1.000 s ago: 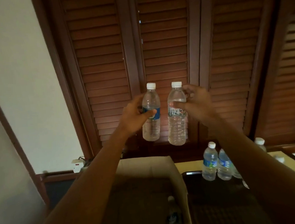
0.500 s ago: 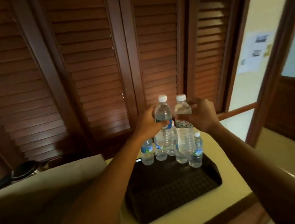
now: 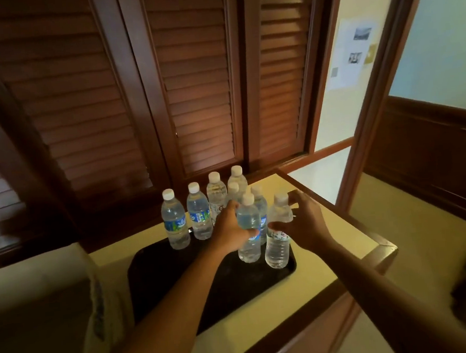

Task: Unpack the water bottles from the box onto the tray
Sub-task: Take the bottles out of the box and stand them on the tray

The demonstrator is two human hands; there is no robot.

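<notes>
Both bottles are best settled flat on the black tray (image 3: 161,270) before being released, clear of the upright cluster behind. The left hand (image 3: 229,231) is gripping a blue-label bottle (image 3: 248,228); the right hand (image 3: 303,223) is curling around a clear bottle (image 3: 278,240) just beside it

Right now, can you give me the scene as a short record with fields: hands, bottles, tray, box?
left hand: left hand grips a blue-label bottle, its base on the tray
right hand: right hand holds the red-label bottle, fingers loosening
other bottles: six stand upright at the tray's far end, the leftmost one among them
tray: black tray on a cream tabletop
box: cardboard box at the left, inside not visible
</notes>
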